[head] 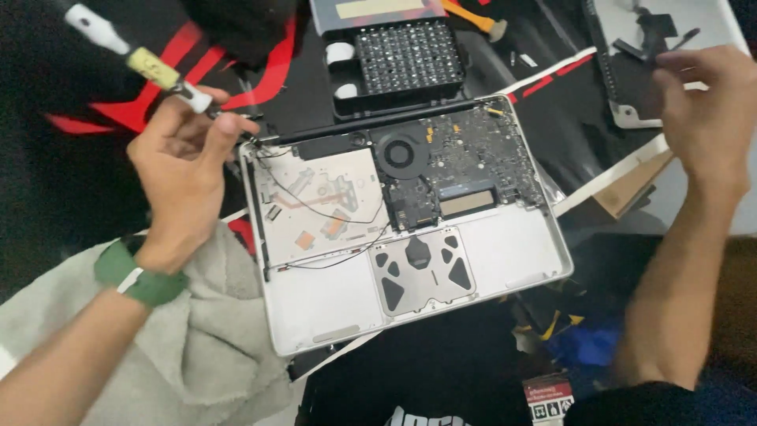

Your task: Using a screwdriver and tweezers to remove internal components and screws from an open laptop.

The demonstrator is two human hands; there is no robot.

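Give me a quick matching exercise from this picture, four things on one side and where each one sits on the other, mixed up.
Things:
1. screwdriver
2. bit case
3. cooling fan
4. grey cloth

Places:
A. lower left, beside the opened laptop
B. inside the laptop, near its hinge edge
C. in the left hand
D. behind the laptop

Pairs: 1-C, 2-D, 3-B, 4-A

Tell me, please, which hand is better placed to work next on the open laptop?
Probably the left hand. It holds the screwdriver with its tip at the top-left corner of the laptop. The right hand is away from the laptop, near the dark parts at the upper right.
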